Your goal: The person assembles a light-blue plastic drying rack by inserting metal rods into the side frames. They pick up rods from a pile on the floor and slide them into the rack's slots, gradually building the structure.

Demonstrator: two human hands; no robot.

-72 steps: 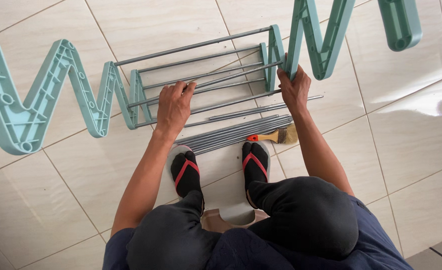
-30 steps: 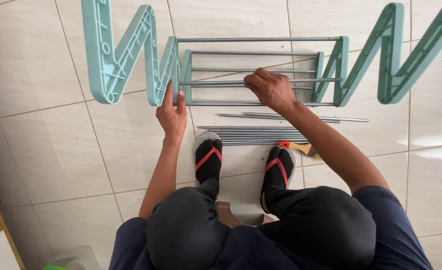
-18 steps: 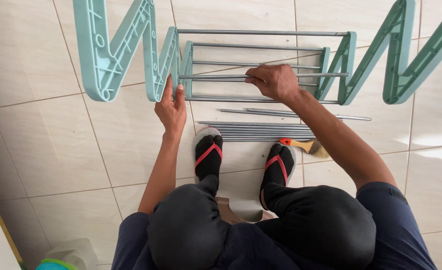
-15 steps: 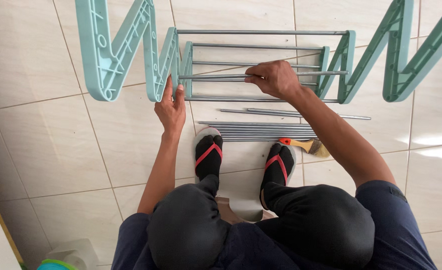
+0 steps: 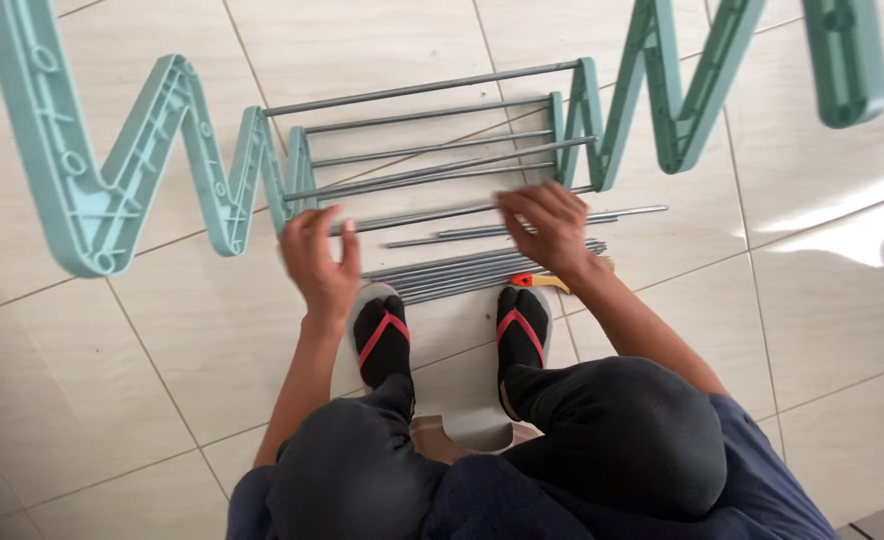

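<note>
Both hands had come off the mint-green folding rack [image 5: 212, 160], which lay on the tiled floor [image 5: 162, 330] ahead of the feet, tilted compared with 0.5 s earlier. The left hand [image 5: 322, 262], previously against the rack's left side piece, hovered open just below it. The right hand [image 5: 552, 225] had released the grey rod [image 5: 432, 170] and hung open, blurred, over the loose rods [image 5: 462, 272].

Rack [image 5: 432, 135] stands on floor [image 5: 162, 330], ahead of feet. Loose rods [image 5: 482, 268] lie on floor between rack and feet; brush [image 5: 542, 281] just right of rods. Left hand [image 5: 320, 262] and right hand [image 5: 552, 225] near rack's nearest rail, over rods.
</note>
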